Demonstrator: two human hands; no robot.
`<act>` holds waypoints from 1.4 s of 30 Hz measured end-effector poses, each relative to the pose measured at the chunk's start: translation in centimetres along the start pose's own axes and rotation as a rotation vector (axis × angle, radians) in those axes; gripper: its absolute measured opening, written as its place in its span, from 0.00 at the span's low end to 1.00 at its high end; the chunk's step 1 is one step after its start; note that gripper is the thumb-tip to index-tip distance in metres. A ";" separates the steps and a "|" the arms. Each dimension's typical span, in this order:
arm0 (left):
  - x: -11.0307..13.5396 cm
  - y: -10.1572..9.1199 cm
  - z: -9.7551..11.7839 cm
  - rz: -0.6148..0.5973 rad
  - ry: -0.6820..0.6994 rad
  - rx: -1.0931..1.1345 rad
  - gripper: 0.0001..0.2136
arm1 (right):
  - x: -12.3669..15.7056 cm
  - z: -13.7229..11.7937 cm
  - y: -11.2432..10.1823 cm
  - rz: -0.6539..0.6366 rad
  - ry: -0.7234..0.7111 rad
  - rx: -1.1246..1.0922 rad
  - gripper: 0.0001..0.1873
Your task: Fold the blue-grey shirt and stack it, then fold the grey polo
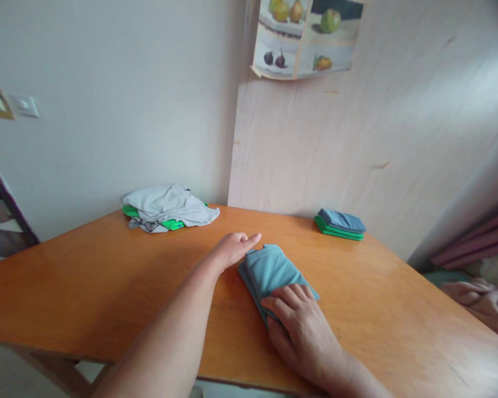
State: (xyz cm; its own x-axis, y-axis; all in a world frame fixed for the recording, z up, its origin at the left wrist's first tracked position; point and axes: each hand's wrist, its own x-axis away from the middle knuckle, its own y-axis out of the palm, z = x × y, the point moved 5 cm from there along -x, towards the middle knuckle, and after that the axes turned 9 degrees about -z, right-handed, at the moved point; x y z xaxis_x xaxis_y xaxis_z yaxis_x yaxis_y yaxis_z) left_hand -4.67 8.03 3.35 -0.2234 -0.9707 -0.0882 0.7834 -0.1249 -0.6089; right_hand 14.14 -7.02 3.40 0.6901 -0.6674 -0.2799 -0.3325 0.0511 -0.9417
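Note:
A folded teal-blue garment lies on the table, its layers showing along the left side. My right hand is over its near end, bent fingers on top and the thumb at the near edge, closed on the cloth. By the far left corner of the same garment is my left hand. Its thumb is stretched out to the right above the cloth, while the other fingers are mostly hidden; the hand looks open.
On the orange-brown wooden table, a loose heap of grey and green clothes sits at the back left. At the back right is a neat stack of folded blue and green clothes. Behind rises a wall with a fruit poster.

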 end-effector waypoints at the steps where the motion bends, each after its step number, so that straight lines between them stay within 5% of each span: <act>1: 0.3 0.2 0.2 -0.035 0.009 0.006 0.23 | 0.0 0.0 0.0 0.001 0.001 0.002 0.13; 8: 0.9 1.6 -0.1 -0.198 0.051 -0.027 0.09 | 0.2 -0.1 -0.6 0.047 -0.009 -0.068 0.12; 12: 0.7 1.4 -0.1 -0.184 0.055 -0.117 0.07 | 0.7 1.2 -1.3 0.219 0.019 -0.207 0.11; 18: 1.5 0.4 4.3 0.233 0.335 -0.223 0.07 | 3.3 6.6 -2.1 0.642 0.365 -0.475 0.12; 21: 2.5 2.1 6.9 0.209 0.546 -0.251 0.10 | 4.3 8.6 -2.1 0.699 0.493 -0.556 0.13; 24: 2.8 4.5 7.3 0.030 0.596 -0.318 0.18 | 4.9 10.1 -1.8 0.674 0.565 -0.562 0.14; 30: 2.0 7.7 4.0 -0.281 0.358 -0.555 0.30 | 5.3 11.4 -0.4 0.445 0.592 -0.512 0.14; 35: 2.0 7.8 3.7 -0.350 0.304 -0.559 0.35 | 4.7 10.4 -0.2 0.248 0.500 -0.457 0.18; 42: 2.3 7.7 3.6 -0.413 0.274 -0.567 0.41 | 3.3 9.7 -0.8 0.105 0.564 -0.210 0.08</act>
State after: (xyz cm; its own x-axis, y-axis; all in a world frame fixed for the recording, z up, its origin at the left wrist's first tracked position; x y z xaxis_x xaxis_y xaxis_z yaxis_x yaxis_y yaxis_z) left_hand 2.96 4.10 1.28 -0.6287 -0.7727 0.0876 0.2024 -0.2714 -0.9409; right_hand 22.85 -2.07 1.41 0.2196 -0.9602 -0.1729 -0.5397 0.0281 -0.8414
